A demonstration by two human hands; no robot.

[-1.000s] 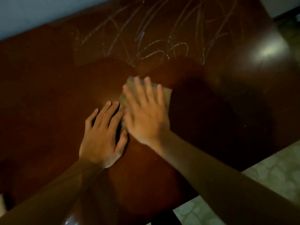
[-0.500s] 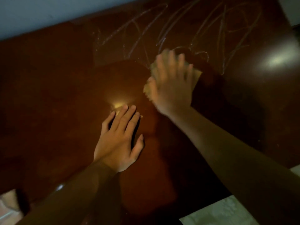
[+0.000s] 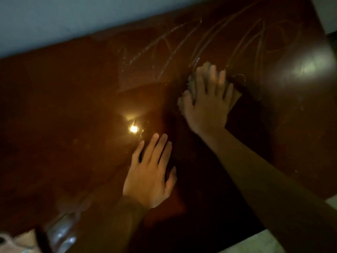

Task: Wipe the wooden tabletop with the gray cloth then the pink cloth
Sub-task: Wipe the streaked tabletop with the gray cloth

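Note:
The dark reddish wooden tabletop (image 3: 73, 106) fills the view, with pale wet streaks (image 3: 173, 46) across its far part. My right hand (image 3: 207, 105) lies flat, fingers spread, pressing the gray cloth (image 3: 236, 96) onto the table at the near edge of the streaks; only the cloth's edges show around the hand. My left hand (image 3: 151, 174) rests flat on the bare wood nearer to me, fingers apart, holding nothing. No pink cloth is in view.
A pale wall (image 3: 73, 21) runs along the table's far edge. Light floor tiles (image 3: 255, 243) show past the near right edge. A lamp reflection (image 3: 134, 128) glares beside my left hand. A glossy wooden piece (image 3: 60, 232) sits at the lower left.
My right hand has pushed the gray cloth away from me and to the right, from beside my left hand up into the wet streaks. My left hand has stayed flat on the table.

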